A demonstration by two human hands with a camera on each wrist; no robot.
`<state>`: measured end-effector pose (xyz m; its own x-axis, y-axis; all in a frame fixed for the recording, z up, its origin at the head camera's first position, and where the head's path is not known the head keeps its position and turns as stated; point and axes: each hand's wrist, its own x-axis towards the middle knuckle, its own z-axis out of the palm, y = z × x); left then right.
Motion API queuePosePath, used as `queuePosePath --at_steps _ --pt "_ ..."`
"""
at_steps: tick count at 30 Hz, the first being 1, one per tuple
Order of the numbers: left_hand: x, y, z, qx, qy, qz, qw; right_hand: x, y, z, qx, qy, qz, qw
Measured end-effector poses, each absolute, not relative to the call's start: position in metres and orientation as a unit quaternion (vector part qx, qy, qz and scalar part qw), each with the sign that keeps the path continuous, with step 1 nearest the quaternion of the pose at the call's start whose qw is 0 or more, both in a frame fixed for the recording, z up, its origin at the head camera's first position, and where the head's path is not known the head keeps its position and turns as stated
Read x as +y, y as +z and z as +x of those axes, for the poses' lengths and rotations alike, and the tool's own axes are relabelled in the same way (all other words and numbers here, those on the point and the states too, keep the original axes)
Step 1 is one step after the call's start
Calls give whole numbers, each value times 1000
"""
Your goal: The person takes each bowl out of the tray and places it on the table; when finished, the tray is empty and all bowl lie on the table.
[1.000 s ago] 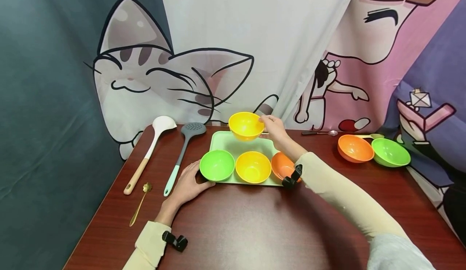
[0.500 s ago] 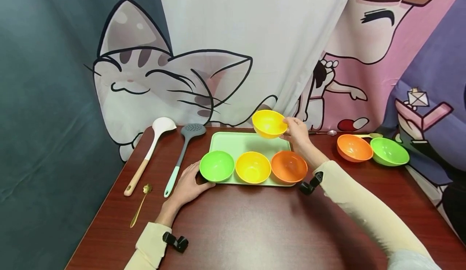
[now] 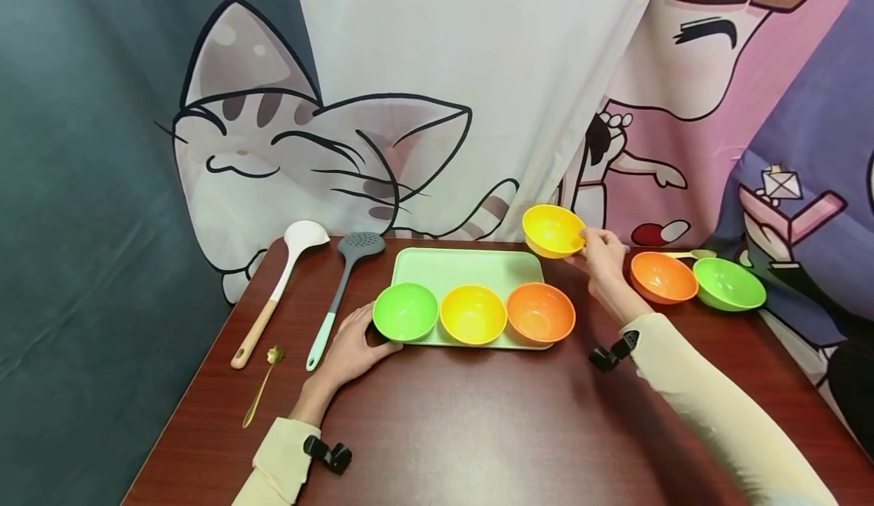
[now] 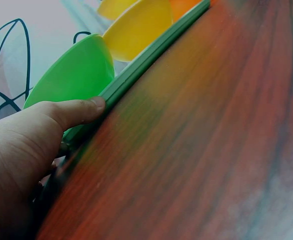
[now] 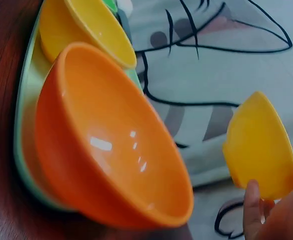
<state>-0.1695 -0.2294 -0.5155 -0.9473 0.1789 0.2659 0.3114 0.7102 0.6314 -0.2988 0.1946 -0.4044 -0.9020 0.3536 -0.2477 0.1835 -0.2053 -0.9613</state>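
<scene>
Right hand (image 3: pixel 605 265) pinched the raised yellow bowl (image 3: pixel 551 231), best kept level, while the left hand (image 3: pixel 355 347) gripped the green tray (image 3: pixel 464 265).

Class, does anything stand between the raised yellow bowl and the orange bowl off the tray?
Yes: in the head view, the right hand, gripping the raised yellow bowl, lies between it and that orange bowl.

I hold a smooth yellow bowl (image 3: pixel 551 231) aloft, mouth up, near the far right corner of a flat, light green tray (image 3: pixel 464 266).
</scene>
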Motion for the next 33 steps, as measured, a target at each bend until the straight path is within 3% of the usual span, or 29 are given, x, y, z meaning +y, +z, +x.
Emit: queuePosePath --at_steps 6,33 --pt "-230 -518 -168 -922 -354 -126 91 208 -418 -293 -612 746 -246 92" --pt "-228 -517 -169 -923 -352 -128 88 235 -466 -262 -551 753 -348 92"
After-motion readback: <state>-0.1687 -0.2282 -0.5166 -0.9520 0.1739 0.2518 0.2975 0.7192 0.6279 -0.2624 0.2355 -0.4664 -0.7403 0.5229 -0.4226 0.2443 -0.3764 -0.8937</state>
